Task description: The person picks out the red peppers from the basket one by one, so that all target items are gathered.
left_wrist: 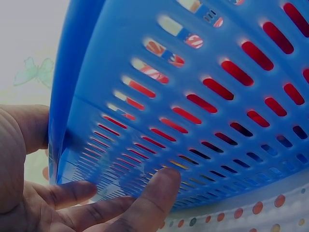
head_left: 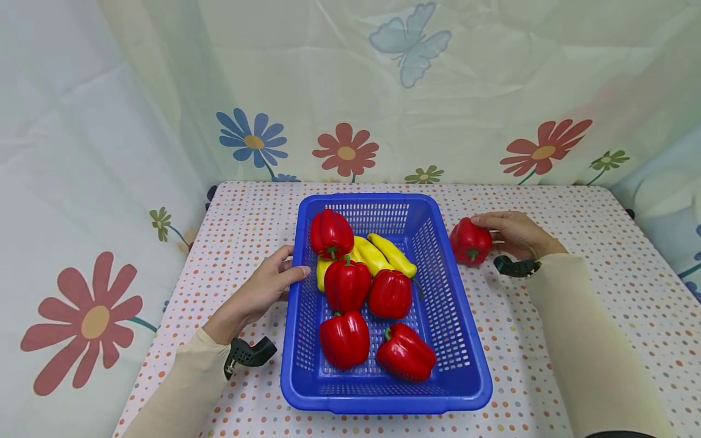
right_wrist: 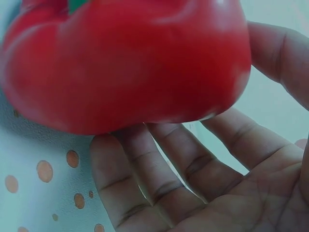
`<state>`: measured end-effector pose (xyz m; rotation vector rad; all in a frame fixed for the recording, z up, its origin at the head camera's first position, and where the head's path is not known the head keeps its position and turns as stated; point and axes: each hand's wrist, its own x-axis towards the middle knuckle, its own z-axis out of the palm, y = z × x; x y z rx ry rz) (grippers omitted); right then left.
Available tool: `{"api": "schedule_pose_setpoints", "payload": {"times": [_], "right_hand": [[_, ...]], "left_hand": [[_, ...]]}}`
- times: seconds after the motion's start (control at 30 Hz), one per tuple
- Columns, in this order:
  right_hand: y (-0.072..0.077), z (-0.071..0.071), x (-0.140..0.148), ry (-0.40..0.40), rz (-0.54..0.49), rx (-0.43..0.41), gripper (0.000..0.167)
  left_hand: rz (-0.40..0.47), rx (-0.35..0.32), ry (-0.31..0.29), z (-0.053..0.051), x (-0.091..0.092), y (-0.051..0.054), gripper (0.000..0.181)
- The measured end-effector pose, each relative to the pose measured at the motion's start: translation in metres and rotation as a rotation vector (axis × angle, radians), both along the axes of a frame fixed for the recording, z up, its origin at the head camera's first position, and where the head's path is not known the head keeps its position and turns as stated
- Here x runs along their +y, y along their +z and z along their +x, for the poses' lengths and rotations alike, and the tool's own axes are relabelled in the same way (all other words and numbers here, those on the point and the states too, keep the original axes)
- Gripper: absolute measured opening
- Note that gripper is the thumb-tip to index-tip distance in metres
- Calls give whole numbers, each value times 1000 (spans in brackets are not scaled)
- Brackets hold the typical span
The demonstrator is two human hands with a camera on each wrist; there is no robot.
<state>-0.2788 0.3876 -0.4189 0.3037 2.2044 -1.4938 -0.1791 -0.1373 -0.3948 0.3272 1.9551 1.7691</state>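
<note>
**Red pepper in the right hand, left one on the basket rim**

So on my head feed I've got the right hand point(head_left: 509, 232) holding a red pepper point(head_left: 470, 242) just outside the right side of the blue basket point(head_left: 386, 404). It's open about a pepper's width, thumb on one side and fingers on the other. Honestly can't tell from here if that pepper's resting on the dotted tablecloth point(head_left: 517, 365) or slightly up off it.

Left hand point(head_left: 263, 285) has the basket's left rim, thumb over the top; my left wrist cam shows fingers along the slotted outer wall, so that grip's only about a rim's thickness.

Inside the basket I count five more red peppers point(head_left: 390, 295), with some long yellow peppers point(head_left: 392, 254) partly tucked under them toward the far end.
</note>
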Motion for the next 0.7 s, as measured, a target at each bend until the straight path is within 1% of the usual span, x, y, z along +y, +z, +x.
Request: {"api": "schedule_pose_setpoints", "payload": {"times": [0.17, 0.23, 0.4, 0.7], "right_hand": [[15, 11, -13, 5, 40, 23, 91], [22, 16, -19, 21, 64, 37, 84], [27, 20, -24, 40, 78, 36, 81], [27, 18, -24, 22, 68, 18, 83]], "left_hand": [[0, 2, 1, 0, 0, 0, 49], [0, 2, 3, 0, 0, 0, 49], [-4, 1, 7, 1, 0, 0, 49], [-9, 7, 8, 0, 0, -1, 50]]}}
